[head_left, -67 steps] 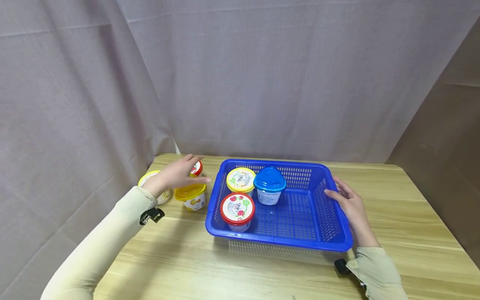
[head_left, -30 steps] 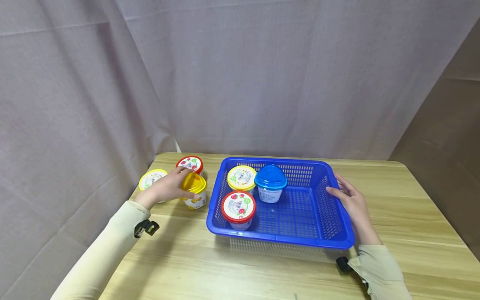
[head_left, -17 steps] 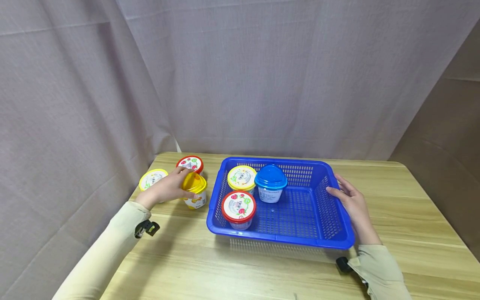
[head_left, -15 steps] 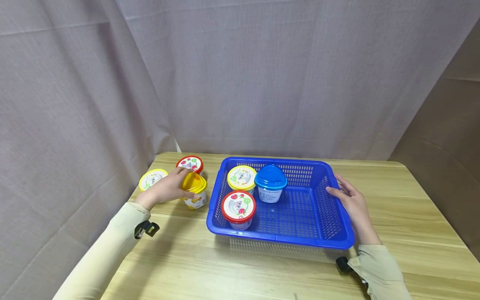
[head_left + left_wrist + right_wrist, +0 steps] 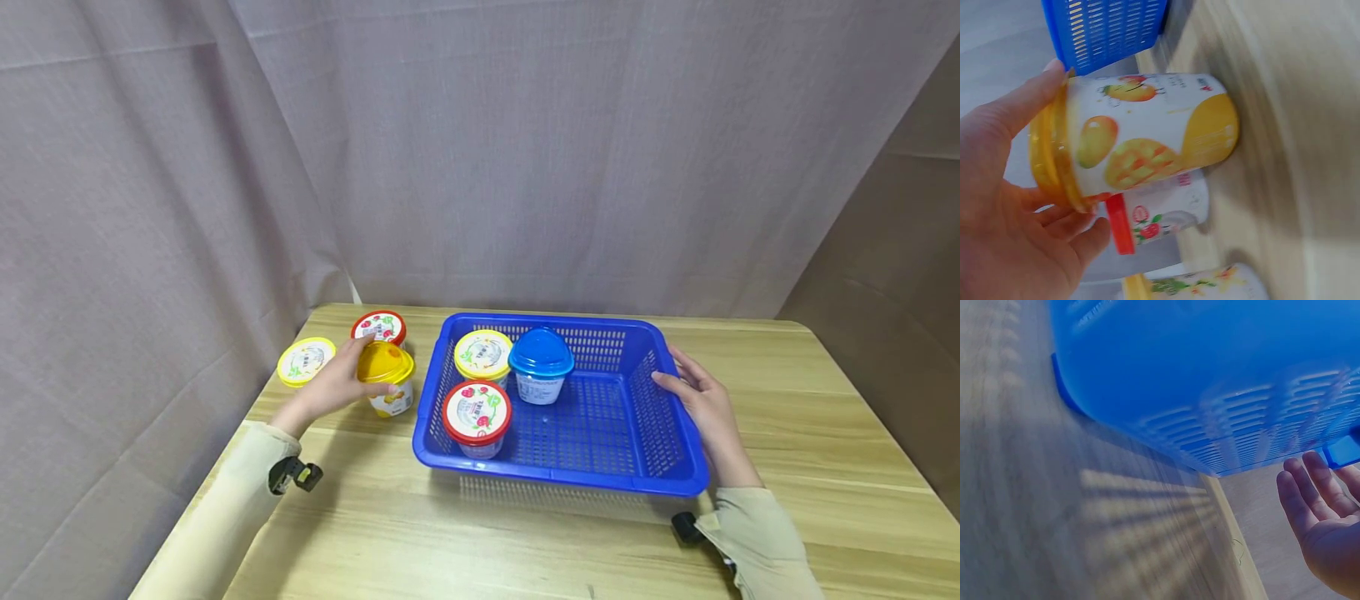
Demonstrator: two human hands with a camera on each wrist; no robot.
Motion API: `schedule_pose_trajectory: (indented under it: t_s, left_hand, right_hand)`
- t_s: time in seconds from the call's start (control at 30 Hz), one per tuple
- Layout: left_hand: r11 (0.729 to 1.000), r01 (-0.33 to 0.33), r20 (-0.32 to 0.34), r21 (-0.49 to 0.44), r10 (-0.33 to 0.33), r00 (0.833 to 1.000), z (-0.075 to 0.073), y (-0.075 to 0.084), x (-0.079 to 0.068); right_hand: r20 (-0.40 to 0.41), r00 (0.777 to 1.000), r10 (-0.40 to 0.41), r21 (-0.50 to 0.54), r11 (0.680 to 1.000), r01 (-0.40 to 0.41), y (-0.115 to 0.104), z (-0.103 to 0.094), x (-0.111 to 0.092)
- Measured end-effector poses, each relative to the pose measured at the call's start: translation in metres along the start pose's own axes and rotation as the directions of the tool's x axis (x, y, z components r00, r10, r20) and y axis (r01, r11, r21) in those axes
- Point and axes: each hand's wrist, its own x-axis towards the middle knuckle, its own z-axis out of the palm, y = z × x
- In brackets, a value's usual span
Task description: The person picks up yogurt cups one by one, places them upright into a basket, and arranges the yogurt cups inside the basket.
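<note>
A plastic cup with a domed yellow lid and mango prints stands upright on the table, left of the blue basket. My left hand reaches around its lid from the left, thumb in front and fingers spread behind. In the left wrist view, the thumb lies along the lid's rim, while the lower fingertips stand off from it. My right hand holds the basket's right rim, thumb over the inside and fingers outside. Inside the basket are a yellow-lidded cup, a red-lidded cup and a blue-lidded cup.
Behind the mango cup stands a red-lidded cup, with a yellow-lidded cup to the left. Everything rests on a wooden table. A grey curtain hangs behind its far edge.
My left hand came down to the mango cup, its fingers over the lid. Now it has drawn slightly left and its fingers have spread, showing more of the lid. The right hand stays put.
</note>
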Motion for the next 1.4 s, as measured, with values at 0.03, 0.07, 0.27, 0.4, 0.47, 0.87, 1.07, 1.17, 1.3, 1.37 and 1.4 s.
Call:
schedule_pose_trajectory:
  t_s: [0.03,0.07,0.27,0.4,0.47,0.87,1.07,1.17,1.3,1.37,1.4]
  left_hand:
    - [1.000,0.003,-0.013,-0.017,-0.003,1.000,0.002,-0.002,0.000]
    - [0.999,0.005,-0.027,-0.035,-0.006,1.000,0.004,-0.004,-0.001]
    - [0.993,0.028,-0.092,-0.117,-0.039,0.995,0.016,-0.011,-0.005]
    - [0.986,0.054,-0.124,-0.156,-0.073,0.989,0.021,-0.015,-0.007]
    - [0.981,0.063,-0.137,-0.184,-0.089,0.987,0.024,-0.016,-0.008]
    - [0.975,0.079,-0.159,-0.205,-0.113,0.981,0.030,-0.022,-0.011]
    - [0.973,0.093,-0.162,-0.211,-0.129,0.978,0.031,-0.023,-0.012]
    - [0.974,0.093,-0.165,-0.208,-0.129,0.978,0.031,-0.024,-0.012]
    - [0.977,0.080,-0.173,-0.195,-0.115,0.978,0.032,-0.023,-0.011]
    - [0.980,0.073,-0.178,-0.186,-0.106,0.978,0.032,-0.022,-0.011]
    - [0.981,0.068,-0.180,-0.183,-0.101,0.978,0.032,-0.022,-0.011]
  right_hand:
    - [0.000,1.000,0.001,0.000,1.000,-0.001,0.000,0.000,0.000]
    - [-0.001,1.000,0.002,0.000,1.000,-0.002,0.000,0.000,0.000]
    - [-0.001,1.000,0.007,0.011,1.000,-0.007,0.000,0.001,0.000]
    - [0.000,1.000,0.006,0.002,1.000,-0.006,0.000,0.002,-0.001]
    - [0.002,1.000,0.002,0.005,1.000,-0.002,0.000,0.002,-0.001]
    - [-0.003,1.000,0.010,-0.006,1.000,-0.010,0.001,0.002,0.000]
    - [0.007,1.000,0.007,0.007,1.000,-0.007,0.000,0.002,-0.001]
    - [0.007,1.000,0.005,0.013,1.000,-0.005,0.000,0.001,-0.001]
    - [0.011,1.000,-0.004,0.035,0.999,0.003,0.000,0.001,-0.001]
    - [0.015,1.000,-0.007,0.042,0.999,0.007,0.000,0.001,-0.001]
    - [0.016,1.000,-0.008,0.045,0.999,0.007,0.001,0.001,-0.001]
